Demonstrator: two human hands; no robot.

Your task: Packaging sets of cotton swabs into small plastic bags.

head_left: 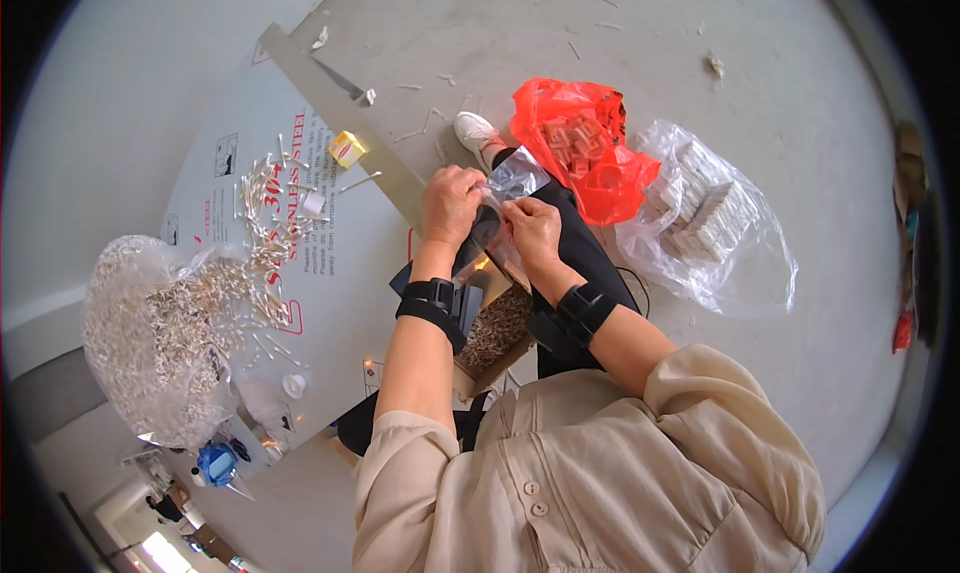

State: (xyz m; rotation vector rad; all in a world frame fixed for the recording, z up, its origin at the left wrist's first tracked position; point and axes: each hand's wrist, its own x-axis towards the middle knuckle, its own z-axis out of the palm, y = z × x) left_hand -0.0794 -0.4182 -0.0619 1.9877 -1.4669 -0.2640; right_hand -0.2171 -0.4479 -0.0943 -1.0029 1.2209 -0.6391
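Note:
Both my hands are closed on a thin clear plastic bag (518, 176) above my lap. My left hand (452, 205) grips its left side, with the fingers curled in. My right hand (535, 235) pinches the other side, a short way to the right. What lies inside the bag between my hands I cannot make out. Below them, an open cardboard box (519, 351) sits at my lap, holding a mass of cotton swabs (497, 330). My wrists and forearms partly hide the box.
On the left, a film-covered steel table (335, 303) bears loose cotton swabs (262, 198), a large clear bag of swabs (165, 338) and a small yellow box (346, 149). A red bag (620, 178) with small packs and a clear bag (765, 258) with white packs lie at right.

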